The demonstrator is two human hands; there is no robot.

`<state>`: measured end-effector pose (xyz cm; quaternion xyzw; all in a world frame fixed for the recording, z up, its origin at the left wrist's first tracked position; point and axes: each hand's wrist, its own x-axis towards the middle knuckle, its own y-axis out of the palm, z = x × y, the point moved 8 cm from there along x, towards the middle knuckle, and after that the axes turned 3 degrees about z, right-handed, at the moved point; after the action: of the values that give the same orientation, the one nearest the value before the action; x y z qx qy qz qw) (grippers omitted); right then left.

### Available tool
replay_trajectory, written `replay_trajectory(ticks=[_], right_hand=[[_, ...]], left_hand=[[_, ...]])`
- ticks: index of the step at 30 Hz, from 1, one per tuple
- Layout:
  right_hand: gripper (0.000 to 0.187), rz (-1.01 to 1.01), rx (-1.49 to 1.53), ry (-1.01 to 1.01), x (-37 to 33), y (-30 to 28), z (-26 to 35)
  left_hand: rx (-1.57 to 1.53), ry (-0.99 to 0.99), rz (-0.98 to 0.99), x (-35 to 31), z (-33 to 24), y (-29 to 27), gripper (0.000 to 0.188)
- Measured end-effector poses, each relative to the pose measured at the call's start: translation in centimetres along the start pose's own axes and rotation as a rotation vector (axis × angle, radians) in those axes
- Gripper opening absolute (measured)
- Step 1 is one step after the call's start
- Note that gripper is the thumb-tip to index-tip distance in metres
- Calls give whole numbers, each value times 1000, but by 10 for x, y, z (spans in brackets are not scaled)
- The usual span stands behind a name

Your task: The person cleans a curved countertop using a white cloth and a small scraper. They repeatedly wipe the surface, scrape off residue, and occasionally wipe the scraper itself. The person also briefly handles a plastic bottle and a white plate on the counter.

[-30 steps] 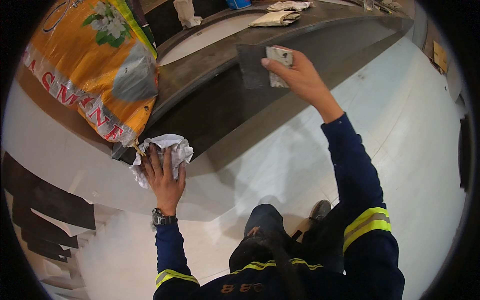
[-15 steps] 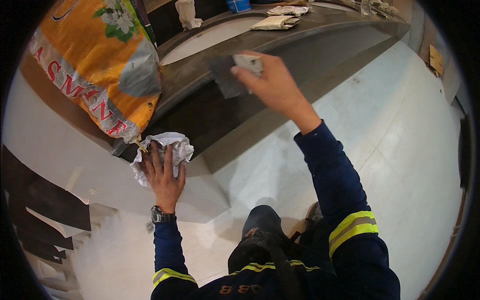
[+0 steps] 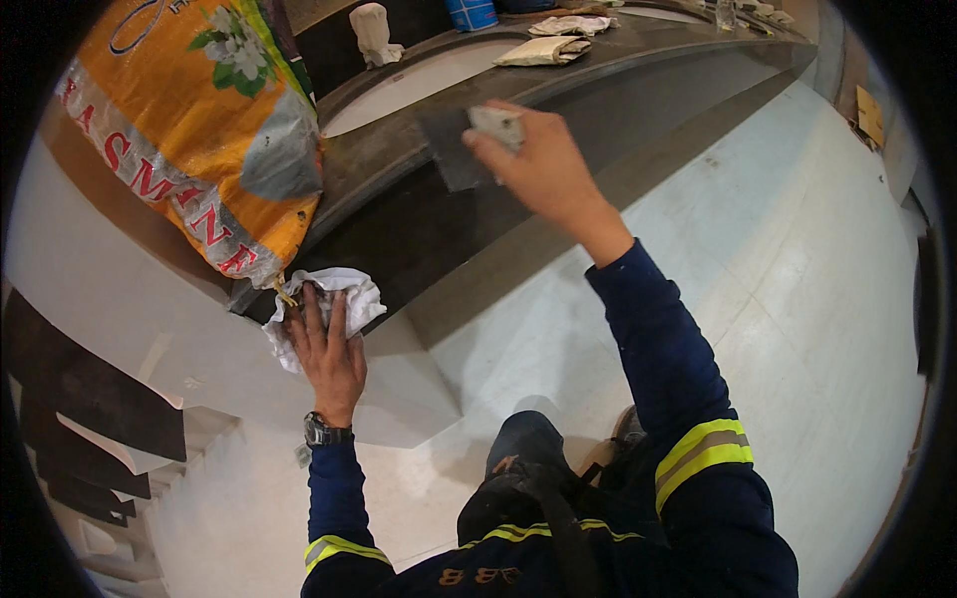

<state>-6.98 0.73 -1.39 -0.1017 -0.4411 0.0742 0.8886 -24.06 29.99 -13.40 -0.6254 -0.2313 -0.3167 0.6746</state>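
My left hand lies with spread fingers on a crumpled white cloth, pressed against the near left corner of the dark counter. My right hand is closed around a pale, blotchy block. A dark grey sheet, like sandpaper, sticks out beside the block, blurred at its edges. Both are over the counter's dark front edge; whether the sheet touches it is hard to tell. An orange and white printed sack stands on the counter, its bottom corner beside the cloth.
Along the counter top sit a white wrapped fixture, a blue container, folded cloths and a clear bottle. A light inset panel lies behind the edge. Pale floor spreads below, with dark panels at left.
The right hand stays in nearly the same spot, with the block and sheet shifted only slightly. The left hand and cloth have barely moved. The view has shifted a little.
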Motion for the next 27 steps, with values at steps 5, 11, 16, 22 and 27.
replay_trajectory(ticks=[5,11,16,22,27], right_hand=[[35,-1,70,-65,2,11,5],[34,-83,32,148,5,-29,-7],[35,-308,67,202,-41,-82,-15],[37,-598,-28,286,-97,-154,-19],[38,-715,-32,292,-103,-166,-13]], left_hand=[[-27,71,-18,12,-13,-2,73],[-33,181,-26,41,-37,1,78],[45,205,-34,91,-69,14,69],[-59,448,-9,162,-162,49,63],[-202,467,-76,198,-216,64,61]])
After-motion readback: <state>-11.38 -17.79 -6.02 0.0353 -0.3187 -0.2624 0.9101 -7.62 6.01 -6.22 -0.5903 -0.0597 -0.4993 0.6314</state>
